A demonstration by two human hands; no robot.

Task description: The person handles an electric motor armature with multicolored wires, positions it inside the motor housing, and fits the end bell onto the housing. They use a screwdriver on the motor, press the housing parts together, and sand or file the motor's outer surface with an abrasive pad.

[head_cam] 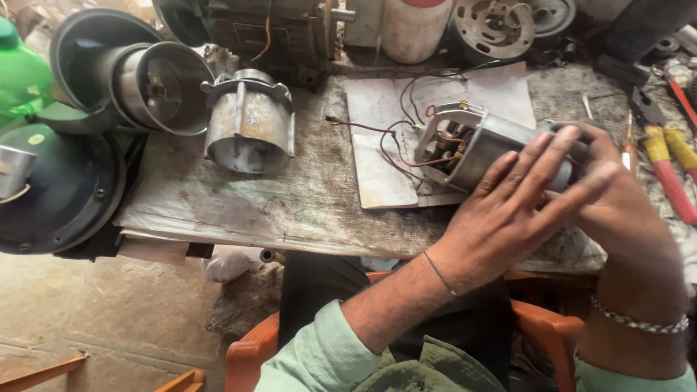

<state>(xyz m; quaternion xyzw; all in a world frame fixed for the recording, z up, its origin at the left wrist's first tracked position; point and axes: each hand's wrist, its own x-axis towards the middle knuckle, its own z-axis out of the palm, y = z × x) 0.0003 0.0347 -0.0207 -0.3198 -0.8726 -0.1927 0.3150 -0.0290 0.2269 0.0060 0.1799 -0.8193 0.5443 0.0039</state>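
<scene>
A grey metal motor housing [475,145] with copper windings and red and black wires [396,141] lies on its side over open paper sheets [377,109] on the workbench. My left hand [519,199] lies flat across the housing with fingers spread. My right hand [617,196] wraps around the housing's far right end from behind. The housing's open end faces left, and the wires trail from it onto the paper.
An empty cylindrical metal casing [249,123] lies left of the paper. Dark round fan covers [65,181] and a metal bowl-shaped part [156,87] crowd the left. Red and yellow handled pliers [664,156] lie at right. A white container [414,29] stands behind. An orange chair [537,327] is below.
</scene>
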